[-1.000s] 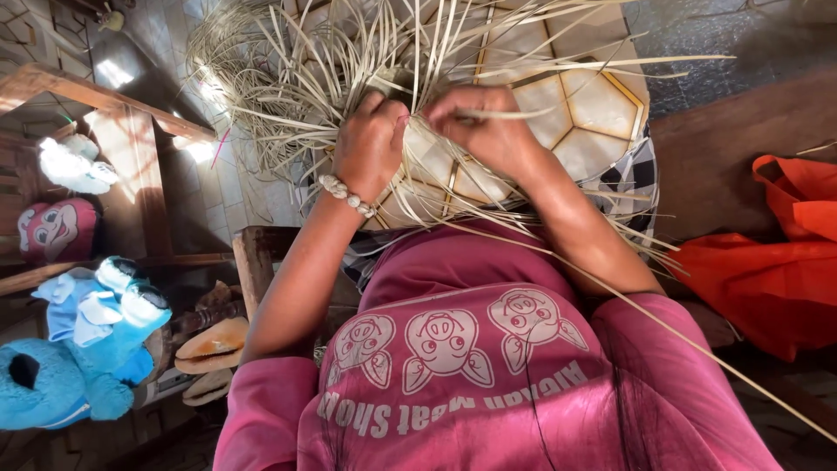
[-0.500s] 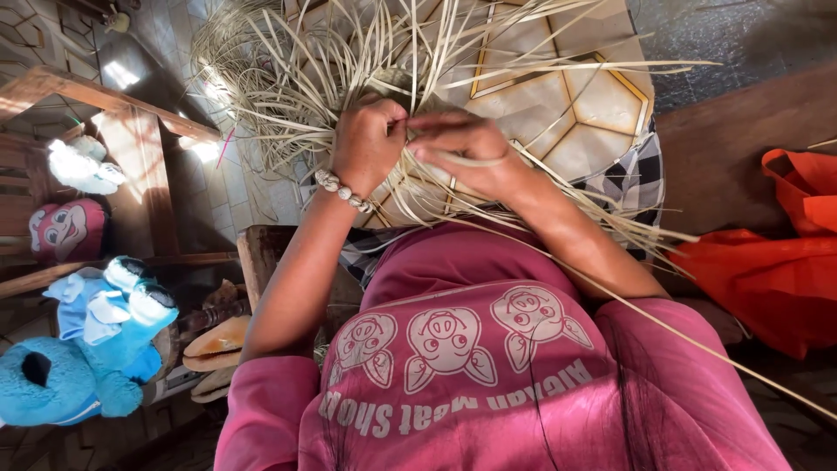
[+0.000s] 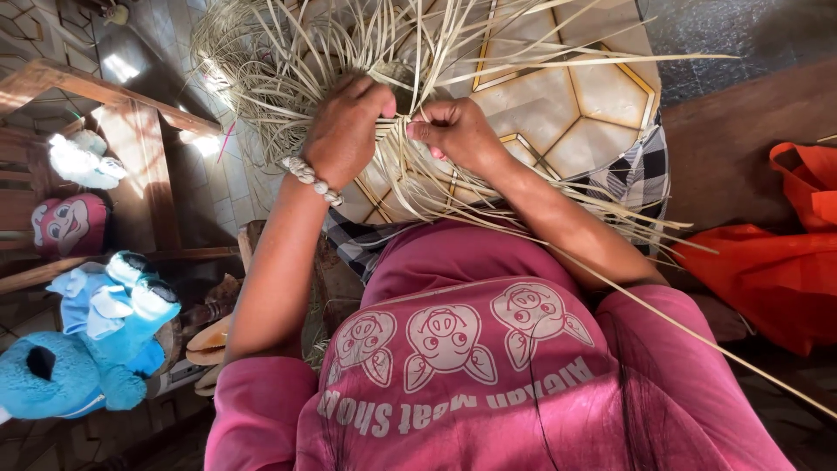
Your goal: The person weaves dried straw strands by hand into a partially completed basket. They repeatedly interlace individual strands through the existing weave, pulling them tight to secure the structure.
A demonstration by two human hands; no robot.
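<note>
A tangle of pale thin weaving strips fans out above my lap, with long loose ends trailing to the right. My left hand, a bead bracelet on its wrist, is closed over a bunch of the strips. My right hand sits just beside it, thumb and fingers pinched on a few strips. The two hands almost touch. The woven part under them is mostly hidden by the hands and loose ends.
A black-and-white checked cloth lies across my lap over a tiled floor. An orange bag is at the right. At the left stand a wooden bench, a blue plush toy and other soft toys.
My right hand has drawn in from lying flat over the strips to a pinch next to my left hand. My left hand has stayed closed on its bunch.
</note>
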